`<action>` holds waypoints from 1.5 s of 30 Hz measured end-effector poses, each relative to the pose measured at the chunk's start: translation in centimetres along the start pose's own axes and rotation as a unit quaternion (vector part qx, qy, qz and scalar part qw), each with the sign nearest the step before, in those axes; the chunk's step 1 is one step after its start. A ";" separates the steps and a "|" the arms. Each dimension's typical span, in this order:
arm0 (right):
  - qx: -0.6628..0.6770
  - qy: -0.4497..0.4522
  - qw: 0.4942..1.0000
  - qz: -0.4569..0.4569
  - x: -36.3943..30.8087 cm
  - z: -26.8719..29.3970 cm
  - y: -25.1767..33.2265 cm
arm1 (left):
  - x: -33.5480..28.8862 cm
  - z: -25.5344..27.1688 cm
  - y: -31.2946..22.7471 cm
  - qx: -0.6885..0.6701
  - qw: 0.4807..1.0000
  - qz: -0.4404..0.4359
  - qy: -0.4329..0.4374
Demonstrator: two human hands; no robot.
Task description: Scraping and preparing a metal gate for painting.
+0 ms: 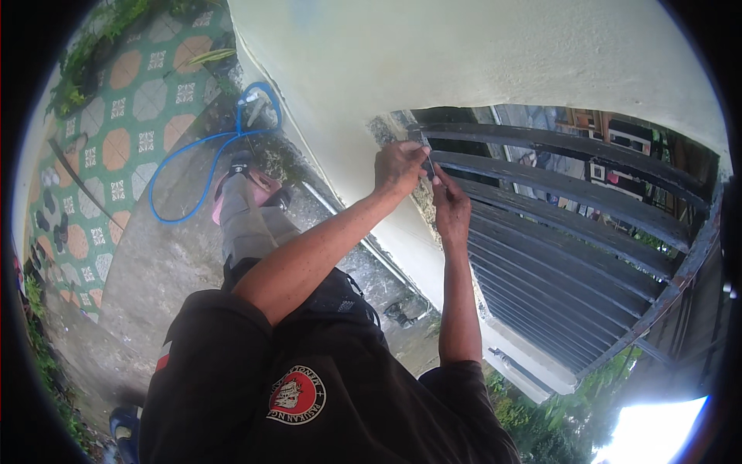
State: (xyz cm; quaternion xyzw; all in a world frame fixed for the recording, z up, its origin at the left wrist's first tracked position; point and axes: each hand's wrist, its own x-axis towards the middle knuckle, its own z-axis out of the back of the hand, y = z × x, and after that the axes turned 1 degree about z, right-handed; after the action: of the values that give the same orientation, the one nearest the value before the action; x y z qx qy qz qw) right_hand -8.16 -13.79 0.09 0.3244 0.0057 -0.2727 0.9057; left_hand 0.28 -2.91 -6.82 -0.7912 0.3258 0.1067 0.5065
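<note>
In front of the cream wall (510, 54), my left hand (397, 167) is closed, thumb and fingertips pinched on one end of a thin, shiny strip or wire (430, 159). My right hand (453, 210) sits just below and to the right, its thumb and forefinger pinching the same thin piece lower down. Its exact kind is too small to tell. Both hands are beside the ends of the dark slats (556, 170), where the wall edge (421, 197) looks rough and stained. Whether the fingertips touch the slats cannot be made out.
A blue hose (152, 185) loops on the concrete ground (178, 271) at left, near a pink thing (267, 185) by my leg. Green patterned tiles (116, 147) lie beyond. A white ledge (533, 371) runs under the slats, with plants (556, 421) below. Shelved items show behind the slats.
</note>
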 end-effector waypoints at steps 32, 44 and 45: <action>0.030 0.024 0.998 -0.051 -0.1 1.8 0.2 | -0.7 -1.1 -0.9 0.059 0.997 -0.057 -0.010; -0.037 0.039 0.996 -0.073 0.2 0.5 1.2 | 0.2 0.2 -0.7 0.055 0.998 -0.002 -0.033; -0.056 0.056 0.994 -0.077 0.7 0.4 0.9 | 0.2 0.3 -0.8 0.058 0.997 -0.001 -0.040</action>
State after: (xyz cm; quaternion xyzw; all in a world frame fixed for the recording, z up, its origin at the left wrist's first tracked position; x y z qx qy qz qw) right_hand -7.19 -13.77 0.78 0.2870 0.0967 -0.3221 0.8969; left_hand 0.95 -2.55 -6.49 -0.7558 0.3099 0.1191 0.5644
